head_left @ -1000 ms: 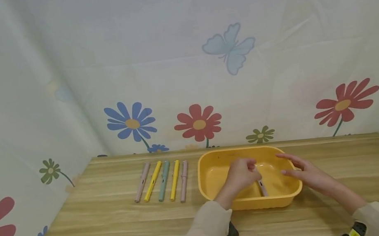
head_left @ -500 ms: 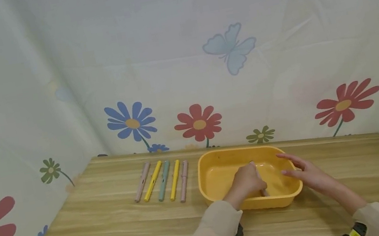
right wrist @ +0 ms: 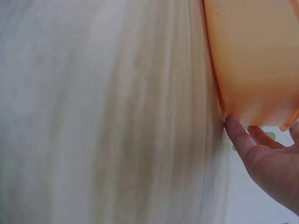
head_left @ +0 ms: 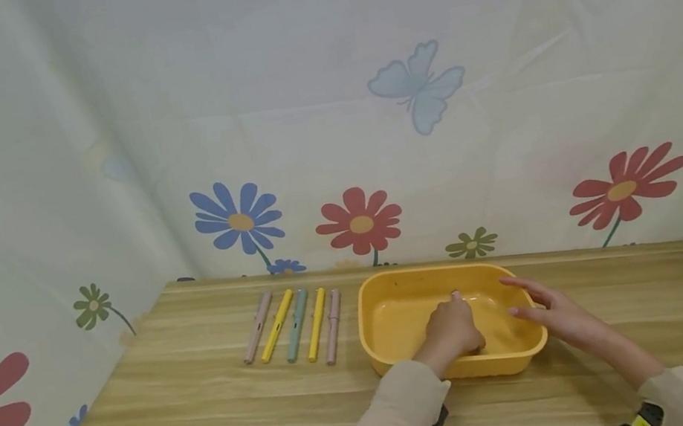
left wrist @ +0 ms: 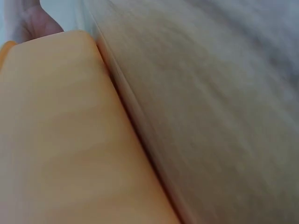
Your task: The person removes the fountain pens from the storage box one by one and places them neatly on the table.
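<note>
My left hand (head_left: 451, 330) reaches into a yellow plastic basin (head_left: 494, 365) and grips a pale pink pen (head_left: 456, 295) lying there. Only the pen's far tip and a bit of its near end show past the fingers. At the basin's right end, my right hand (head_left: 558, 312) holds the rim, with fingertips over the edge. The right wrist view has the fingers (right wrist: 240, 137) against the basin's end wall, one of them low by the tabletop. In the left wrist view the basin's side wall (left wrist: 84, 130) fills the left and hides my left hand.
Left of the basin, several pens lie side by side on the wooden table (head_left: 213, 415): a mauve pen (head_left: 257, 327), yellow pens, a teal pen (head_left: 297, 326) and a pink pen (head_left: 333, 326). A flower-printed cloth (head_left: 267, 135) hangs behind.
My left hand has come down over the pen in the basin and closed around it, covering most of it. The right hand stays on the rim; the row of pens is unmoved.
</note>
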`<state>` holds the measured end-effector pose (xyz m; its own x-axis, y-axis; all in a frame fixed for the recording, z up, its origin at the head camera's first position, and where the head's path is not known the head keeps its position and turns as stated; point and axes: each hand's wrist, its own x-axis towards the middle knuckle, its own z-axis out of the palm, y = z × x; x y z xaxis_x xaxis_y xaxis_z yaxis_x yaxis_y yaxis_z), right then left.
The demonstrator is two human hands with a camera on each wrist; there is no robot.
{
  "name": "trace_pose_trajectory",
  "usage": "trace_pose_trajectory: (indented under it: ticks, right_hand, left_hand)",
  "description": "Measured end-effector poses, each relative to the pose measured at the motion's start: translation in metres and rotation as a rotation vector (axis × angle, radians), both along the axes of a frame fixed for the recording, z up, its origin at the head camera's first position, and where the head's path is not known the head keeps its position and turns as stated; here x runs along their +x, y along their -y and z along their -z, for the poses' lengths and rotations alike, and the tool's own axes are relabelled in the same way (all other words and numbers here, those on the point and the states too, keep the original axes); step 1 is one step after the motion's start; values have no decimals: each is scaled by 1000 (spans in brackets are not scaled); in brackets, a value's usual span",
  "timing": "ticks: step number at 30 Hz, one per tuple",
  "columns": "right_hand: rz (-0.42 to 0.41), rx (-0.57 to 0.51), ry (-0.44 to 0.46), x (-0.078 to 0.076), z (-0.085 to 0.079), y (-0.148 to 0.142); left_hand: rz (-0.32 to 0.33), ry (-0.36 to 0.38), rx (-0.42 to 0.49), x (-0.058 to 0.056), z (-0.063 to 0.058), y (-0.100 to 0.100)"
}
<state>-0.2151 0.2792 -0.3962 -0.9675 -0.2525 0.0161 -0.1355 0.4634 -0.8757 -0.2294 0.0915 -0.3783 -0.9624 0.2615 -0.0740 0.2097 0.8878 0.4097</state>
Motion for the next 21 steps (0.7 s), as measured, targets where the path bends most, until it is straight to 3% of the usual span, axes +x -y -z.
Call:
trace_pose_trajectory:
  ticks: [11,18,21]
  right_hand:
    - [4,-2,11,1,-1,1]
    - [5,-15,15,1,-1,1]
    - [4,-18,19,1,-1,2]
  left_hand:
    - [32,-3,-77,4,1,1]
    - [47,1,-92,3,-1,3]
    - [13,7,-47,2,-3,4]
